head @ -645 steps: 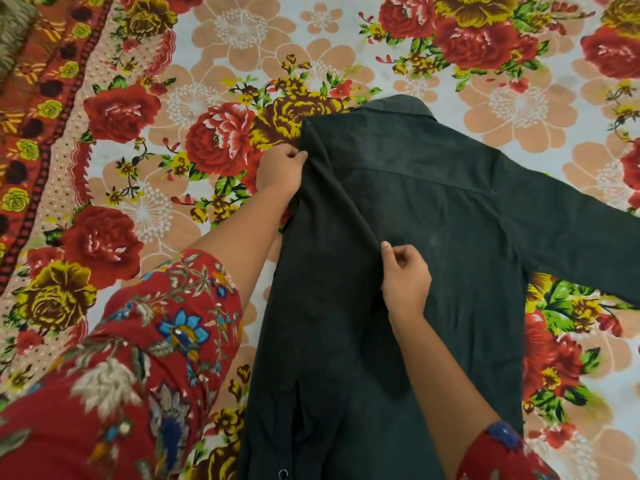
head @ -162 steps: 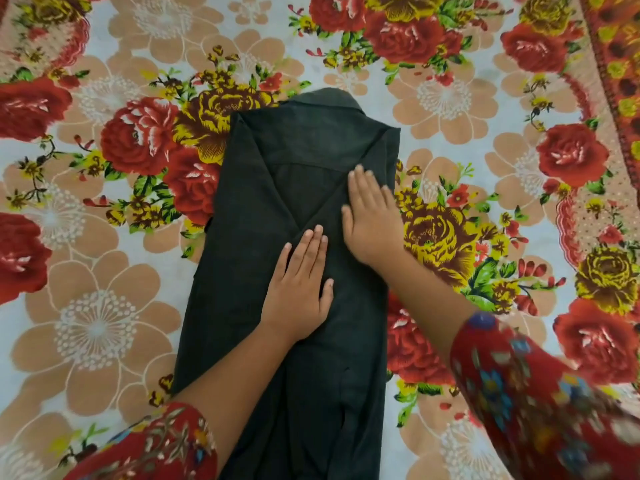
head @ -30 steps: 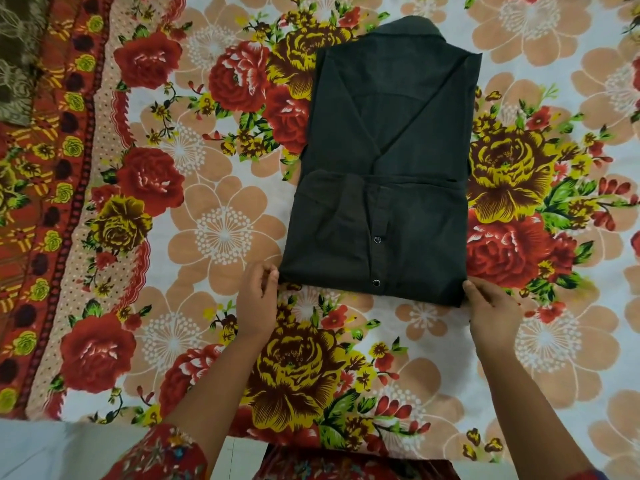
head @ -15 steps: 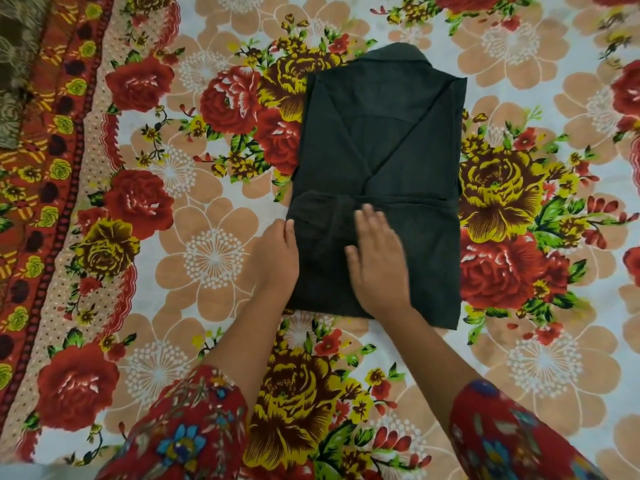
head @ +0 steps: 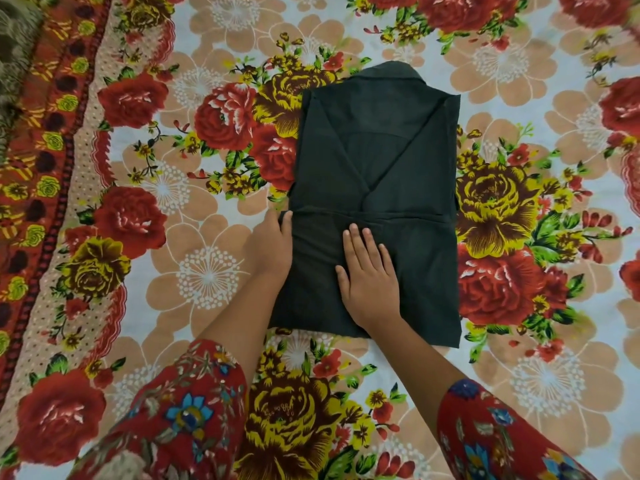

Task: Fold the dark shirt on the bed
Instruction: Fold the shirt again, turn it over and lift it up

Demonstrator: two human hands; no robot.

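Note:
The dark shirt [head: 377, 161] lies on the flowered bed sheet [head: 207, 271] as a folded rectangle, collar at the far end, sleeves crossed over the back and the lower part turned up over it. My right hand [head: 369, 278] lies flat with straight fingers on the turned-up lower half, left of its middle. My left hand [head: 272, 245] rests against the shirt's left edge at the fold line, thumb on the cloth; its fingers are partly hidden by the hand itself.
The sheet's red patterned border [head: 38, 161] runs along the left side. A dark olive patterned cloth [head: 14, 53] shows at the top left corner. My red floral sleeves fill the bottom of the view.
A second ago both hands held the bottom corners of the folded shirt. They moved up onto the lower half; since half a second ago they have barely shifted.

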